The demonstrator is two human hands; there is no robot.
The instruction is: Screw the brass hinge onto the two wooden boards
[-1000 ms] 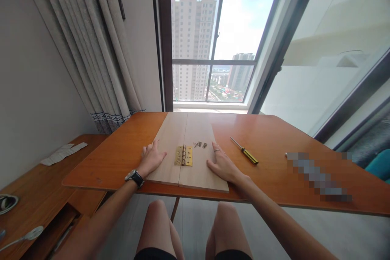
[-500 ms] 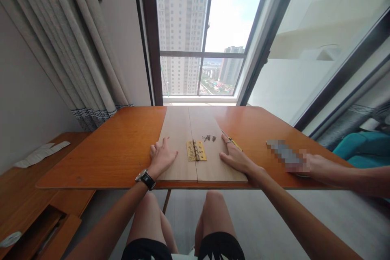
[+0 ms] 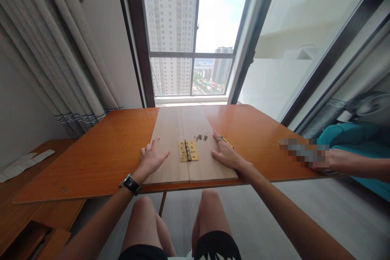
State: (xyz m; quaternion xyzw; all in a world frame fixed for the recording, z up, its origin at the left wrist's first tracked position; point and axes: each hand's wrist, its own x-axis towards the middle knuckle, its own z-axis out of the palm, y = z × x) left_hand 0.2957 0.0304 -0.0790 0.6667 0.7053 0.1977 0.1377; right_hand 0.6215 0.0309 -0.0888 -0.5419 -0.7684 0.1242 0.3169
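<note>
Two pale wooden boards lie side by side on the orange table, the left board (image 3: 167, 126) and the right board (image 3: 198, 122) meeting at a narrow seam. A brass hinge (image 3: 188, 151) lies flat across that seam, with small holes in its leaves. Several screws (image 3: 200, 137) are scattered just beyond it. My left hand (image 3: 153, 158) rests on the left board's outer edge, fingers spread, holding nothing. On the right board's outer edge lies my right hand (image 3: 225, 153), fingers apart, beside a thin yellow-and-black tool (image 3: 226, 142).
The orange table (image 3: 122, 146) runs below a window. At the right, another person's hand (image 3: 321, 158) is by a blurred-out object at the table edge. A teal seat (image 3: 344, 136) and a fan (image 3: 373, 103) stand beyond. White strips (image 3: 27, 164) lie on a lower surface at left.
The view has turned a little to the right. The other person's hand and the blurred object have moved right, toward the table's edge. My hands stay on the boards.
</note>
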